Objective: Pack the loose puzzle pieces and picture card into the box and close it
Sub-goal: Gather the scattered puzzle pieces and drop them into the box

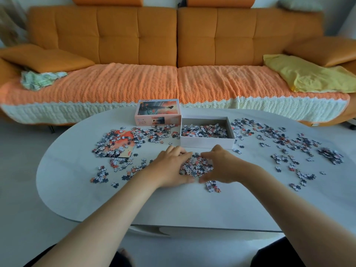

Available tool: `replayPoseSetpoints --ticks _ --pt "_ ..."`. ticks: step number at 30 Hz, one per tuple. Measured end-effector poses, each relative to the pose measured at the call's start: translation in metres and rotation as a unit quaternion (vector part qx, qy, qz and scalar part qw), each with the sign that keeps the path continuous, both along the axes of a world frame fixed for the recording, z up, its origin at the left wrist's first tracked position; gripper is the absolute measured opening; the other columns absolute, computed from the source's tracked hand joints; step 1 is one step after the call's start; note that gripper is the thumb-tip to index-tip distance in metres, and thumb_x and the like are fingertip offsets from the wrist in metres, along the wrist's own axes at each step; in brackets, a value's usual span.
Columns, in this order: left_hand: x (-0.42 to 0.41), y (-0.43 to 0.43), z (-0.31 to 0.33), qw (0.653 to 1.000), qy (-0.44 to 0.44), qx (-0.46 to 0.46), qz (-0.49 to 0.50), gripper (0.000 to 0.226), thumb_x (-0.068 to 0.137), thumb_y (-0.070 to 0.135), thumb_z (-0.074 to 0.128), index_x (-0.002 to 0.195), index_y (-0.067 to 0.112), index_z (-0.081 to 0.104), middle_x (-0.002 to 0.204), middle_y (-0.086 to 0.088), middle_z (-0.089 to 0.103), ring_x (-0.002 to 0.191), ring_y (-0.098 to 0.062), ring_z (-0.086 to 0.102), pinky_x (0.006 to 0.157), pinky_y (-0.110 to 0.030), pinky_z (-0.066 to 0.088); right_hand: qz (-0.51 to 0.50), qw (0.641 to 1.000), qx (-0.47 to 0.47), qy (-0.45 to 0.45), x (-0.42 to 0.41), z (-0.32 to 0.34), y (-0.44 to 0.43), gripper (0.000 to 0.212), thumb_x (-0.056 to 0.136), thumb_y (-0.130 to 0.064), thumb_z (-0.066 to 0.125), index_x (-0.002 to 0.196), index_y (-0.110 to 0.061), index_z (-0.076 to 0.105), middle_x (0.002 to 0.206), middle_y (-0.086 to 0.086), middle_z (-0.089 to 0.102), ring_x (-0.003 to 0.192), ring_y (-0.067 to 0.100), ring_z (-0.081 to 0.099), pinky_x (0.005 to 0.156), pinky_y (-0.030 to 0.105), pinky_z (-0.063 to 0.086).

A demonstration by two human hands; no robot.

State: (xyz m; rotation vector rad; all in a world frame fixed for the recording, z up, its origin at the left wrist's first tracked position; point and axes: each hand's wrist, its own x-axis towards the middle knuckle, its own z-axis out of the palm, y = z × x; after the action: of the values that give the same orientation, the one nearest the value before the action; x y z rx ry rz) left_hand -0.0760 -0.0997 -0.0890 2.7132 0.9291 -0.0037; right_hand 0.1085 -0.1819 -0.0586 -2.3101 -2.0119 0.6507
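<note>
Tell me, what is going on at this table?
A person is packing away a puzzle. The left hand and right hand cup a heap of pieces on the table, before the open box, which holds some pieces. Many more lie scattered, some on the picture card. The lid is off.

The worktop [173,205] was smooth, pale and faintly sheened. The box [206,143] looked like matt white cardboard, its lid [158,110] printed card. The puzzle pieces [196,166] seemed thin printed card. The sofa [117,35] back was smooth and leather-like; a coarse knitted throw [125,83] covered its seat, and a soft yellow cloth [308,76] lay on it.
</note>
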Motion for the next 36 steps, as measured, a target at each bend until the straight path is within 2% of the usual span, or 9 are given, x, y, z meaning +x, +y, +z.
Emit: replayPoseSetpoints --ticks 3,9,17,22,28,30,32,34,36 --pt "0.008 0.000 0.002 0.998 -0.053 -0.037 0.010 0.073 0.086 0.057 0.061 0.147 0.025 0.039 0.130 0.006 0.040 0.127 -0.013 0.030 0.106 -0.032 0.032 0.000 0.999 0.042 0.012 -0.005 0.001 0.008 0.064 0.076 -0.050 0.075 0.132 -0.029 0.055 0.118 0.002 0.044 0.094 0.019 0.052 0.076 0.026 0.040" --pt "0.012 0.004 0.009 0.996 -0.083 -0.033 0.027 0.036 0.089 0.036 0.066 0.124 0.026 0.064 0.112 0.006 0.055 0.111 -0.012 0.049 0.095 -0.031 0.043 -0.037 0.995 0.077 0.058 -0.005 0.002 0.017 0.032 0.077 -0.033 0.079 0.106 -0.025 0.071 0.102 -0.006 0.058 0.085 0.012 0.056 0.063 0.018 0.043" --pt "0.018 0.015 0.018 0.995 -0.084 -0.050 0.032 0.022 0.087 0.023 0.072 0.108 0.026 0.073 0.104 0.005 0.067 0.089 -0.009 0.058 0.077 -0.021 0.042 -0.022 0.994 0.080 0.076 0.001 0.006 0.029 0.015 0.079 -0.026 0.075 0.094 -0.029 0.076 0.091 -0.011 0.069 0.073 0.010 0.064 0.062 0.018 0.050" --pt "0.024 0.029 0.030 0.981 -0.154 -0.096 0.073 0.012 0.087 0.025 0.072 0.099 0.027 0.075 0.091 0.013 0.066 0.082 -0.001 0.059 0.069 -0.019 0.044 -0.019 0.989 0.092 0.110 0.013 0.017 0.037 0.007 0.083 -0.022 0.074 0.087 -0.026 0.077 0.076 -0.015 0.068 0.064 0.007 0.069 0.069 0.024 0.059" --pt "0.049 0.056 0.042 0.955 -0.271 -0.057 0.105 0.010 0.088 0.027 0.071 0.097 0.025 0.073 0.083 0.015 0.064 0.070 -0.009 0.062 0.056 -0.019 0.042 -0.102 0.957 0.225 0.149 0.032 0.034 0.056 0.007 0.082 -0.016 0.075 0.084 -0.022 0.077 0.075 -0.005 0.070 0.065 0.013 0.067 0.057 0.019 0.055" --pt "0.060 0.064 0.038 0.943 -0.310 -0.015 0.117 0.009 0.088 0.023 0.070 0.097 0.023 0.074 0.082 0.015 0.063 0.069 -0.004 0.060 0.057 -0.016 0.041 -0.109 0.945 0.289 0.105 0.036 0.031 0.064 0.008 0.082 -0.013 0.072 0.088 -0.018 0.077 0.078 -0.004 0.069 0.064 0.008 0.060 0.055 0.012 0.046" --pt "0.071 0.069 0.030 0.939 -0.322 0.016 0.119 0.013 0.088 0.017 0.069 0.100 0.019 0.075 0.086 0.011 0.066 0.073 0.000 0.057 0.064 -0.012 0.040 -0.107 0.941 0.312 0.082 0.038 0.022 0.070 0.011 0.084 -0.010 0.069 0.088 -0.014 0.077 0.081 0.001 0.071 0.066 0.012 0.060 0.057 0.016 0.046" --pt "0.078 0.072 0.020 0.946 -0.304 0.027 0.105 0.016 0.089 0.015 0.068 0.104 0.016 0.074 0.097 0.003 0.069 0.081 -0.007 0.058 0.074 -0.019 0.046 -0.108 0.948 0.288 0.076 0.039 0.012 0.073 0.013 0.086 -0.010 0.067 0.093 -0.014 0.077 0.087 0.005 0.071 0.076 0.019 0.064 0.067 0.026 0.051" --pt "0.084 0.073 0.012 0.958 -0.274 0.028 0.082 0.020 0.090 0.016 0.067 0.109 0.015 0.072 0.103 -0.002 0.069 0.088 -0.014 0.061 0.081 -0.031 0.050 -0.103 0.959 0.252 0.074 0.039 0.004 0.074 0.019 0.088 -0.015 0.066 0.105 -0.019 0.076 0.096 0.004 0.072 0.085 0.019 0.064 0.073 0.026 0.050"
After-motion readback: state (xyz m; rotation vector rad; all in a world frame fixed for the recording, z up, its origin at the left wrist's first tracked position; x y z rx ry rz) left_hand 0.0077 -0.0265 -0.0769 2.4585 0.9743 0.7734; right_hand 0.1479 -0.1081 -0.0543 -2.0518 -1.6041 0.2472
